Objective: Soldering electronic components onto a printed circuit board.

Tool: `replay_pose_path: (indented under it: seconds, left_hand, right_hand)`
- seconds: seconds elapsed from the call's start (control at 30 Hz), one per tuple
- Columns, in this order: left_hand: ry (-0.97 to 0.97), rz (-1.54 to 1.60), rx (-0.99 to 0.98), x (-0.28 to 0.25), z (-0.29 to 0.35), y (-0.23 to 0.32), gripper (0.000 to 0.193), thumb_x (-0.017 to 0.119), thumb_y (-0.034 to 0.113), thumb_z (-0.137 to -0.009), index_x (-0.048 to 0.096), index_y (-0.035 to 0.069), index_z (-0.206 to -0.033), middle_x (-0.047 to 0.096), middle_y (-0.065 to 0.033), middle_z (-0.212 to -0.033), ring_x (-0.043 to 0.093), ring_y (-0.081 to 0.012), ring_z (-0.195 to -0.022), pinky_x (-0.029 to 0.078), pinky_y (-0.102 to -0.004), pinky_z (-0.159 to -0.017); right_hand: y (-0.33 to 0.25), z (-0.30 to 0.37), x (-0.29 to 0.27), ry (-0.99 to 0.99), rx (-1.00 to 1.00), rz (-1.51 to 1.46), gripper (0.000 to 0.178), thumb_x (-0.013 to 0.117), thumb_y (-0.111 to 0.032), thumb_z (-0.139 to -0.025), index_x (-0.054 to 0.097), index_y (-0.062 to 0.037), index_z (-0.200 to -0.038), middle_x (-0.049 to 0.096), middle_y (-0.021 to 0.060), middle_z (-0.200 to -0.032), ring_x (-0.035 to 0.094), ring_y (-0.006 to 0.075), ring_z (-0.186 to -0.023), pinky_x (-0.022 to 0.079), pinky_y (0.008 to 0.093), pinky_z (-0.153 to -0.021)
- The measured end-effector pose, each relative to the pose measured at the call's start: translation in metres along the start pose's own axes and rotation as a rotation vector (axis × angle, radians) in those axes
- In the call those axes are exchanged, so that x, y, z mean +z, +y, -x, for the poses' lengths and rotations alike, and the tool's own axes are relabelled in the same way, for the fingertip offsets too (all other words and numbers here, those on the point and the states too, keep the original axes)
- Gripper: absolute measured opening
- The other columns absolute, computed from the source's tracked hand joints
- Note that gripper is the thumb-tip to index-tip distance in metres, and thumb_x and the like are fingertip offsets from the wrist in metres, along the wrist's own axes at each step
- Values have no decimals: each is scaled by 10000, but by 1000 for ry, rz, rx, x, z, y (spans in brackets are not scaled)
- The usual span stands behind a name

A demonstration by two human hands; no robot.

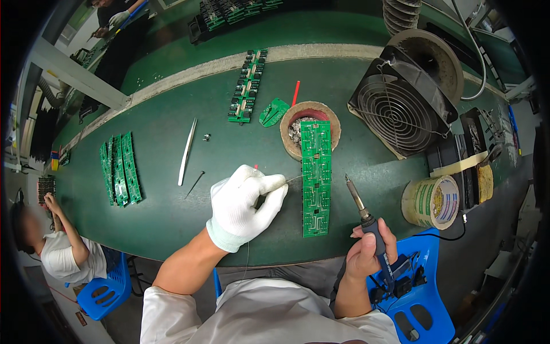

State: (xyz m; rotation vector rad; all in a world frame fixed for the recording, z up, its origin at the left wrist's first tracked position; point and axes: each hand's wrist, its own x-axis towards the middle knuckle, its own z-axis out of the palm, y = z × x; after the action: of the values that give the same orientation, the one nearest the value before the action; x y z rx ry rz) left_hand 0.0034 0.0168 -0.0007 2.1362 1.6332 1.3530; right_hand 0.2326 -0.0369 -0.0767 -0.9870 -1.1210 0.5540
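My left hand (246,200), in a white knit glove, pinches a thin solder wire (294,179) whose end reaches the left edge of a long green circuit board (316,189). That board lies with its far end over the rim of a round bowl (334,143) holding grey scraps. Bare, my right hand (373,250) grips a soldering iron (372,226) with a dark blue handle. The iron's tip points up and left, just right of the board and apart from it.
White tweezers (187,152), a dark screw-like pin (195,183) and several board strips (120,169) lie to the left. Further back is a populated board strip (248,86). A fan (395,109) and tape roll (431,202) stand at right. Another person (69,246) sits at far left.
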Motion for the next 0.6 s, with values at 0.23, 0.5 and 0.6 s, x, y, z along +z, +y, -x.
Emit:
replay_pose_path:
  seconds: [0.23, 0.5, 0.6]
  left_hand:
    - [-1, 3, 4, 0, -2, 1, 170, 759, 13, -696, 725, 88, -844, 565, -17, -700, 460, -151, -526, 390, -271, -489]
    - [-14, -10, 9, -2, -3, 1, 163, 755, 22, -703, 724, 94, -846, 578, -13, -701, 476, -151, -535, 397, -268, -496]
    - [-12, -12, 7, -2, -2, 1, 158, 751, 25, -708, 724, 100, -844, 573, -12, -690, 482, -151, -540, 396, -266, -496]
  right_hand:
    - [0, -1, 1, 8, 3, -1, 347, 603, -82, -870, 602, 58, -1188, 632, 162, -850, 584, 191, -601, 509, 288, -581]
    - [0, -1, 2, 36, 29, -14, 338, 624, -84, -861, 613, 53, -1169, 636, 159, -833, 579, 192, -602, 507, 289, -567]
    - [0, 0, 3, 73, 53, -55, 318, 691, -73, -821, 645, 40, -1114, 647, 166, -835, 569, 204, -598, 507, 295, -527]
